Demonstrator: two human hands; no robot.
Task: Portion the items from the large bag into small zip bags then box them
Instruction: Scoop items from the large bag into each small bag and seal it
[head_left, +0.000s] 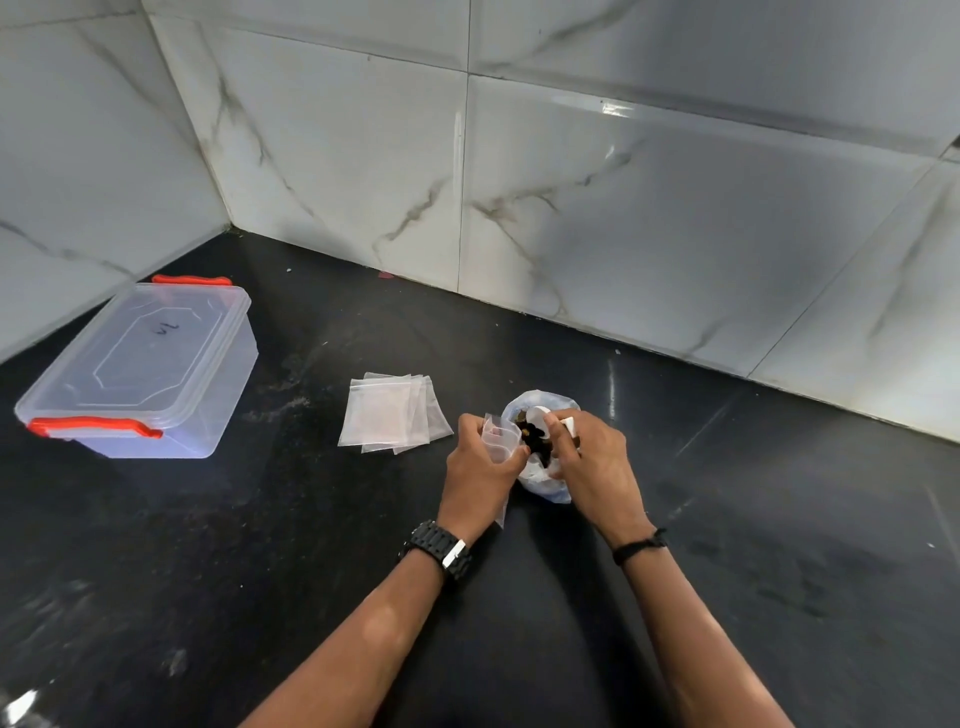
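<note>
Zip bags, small flat squares of clear plastic (390, 413), lay fanned on the glossy black tabletop (311, 545), right of a lidded clear plastic box with orange clips (140, 371). The left hand (480, 470) gripped one small clear zip bag (500, 439), mouth upward. The right hand's (597, 462) curled fingers (563, 441) held a white scoop (550, 422) of dark pieces over the crinkled large clear bag (545, 480).

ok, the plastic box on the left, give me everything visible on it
The plastic box is a clear, see-through rectangular container with its clear lid on. Two orange-red clip handles show, one at the near short end and one at the far end, both down against the lid. A small dark handwritten mark sits on the lid's raised centre panel. It looks empty. It rests flat on the black counter, angled, near the tiled wall corner. Neither hand touches it.
</note>
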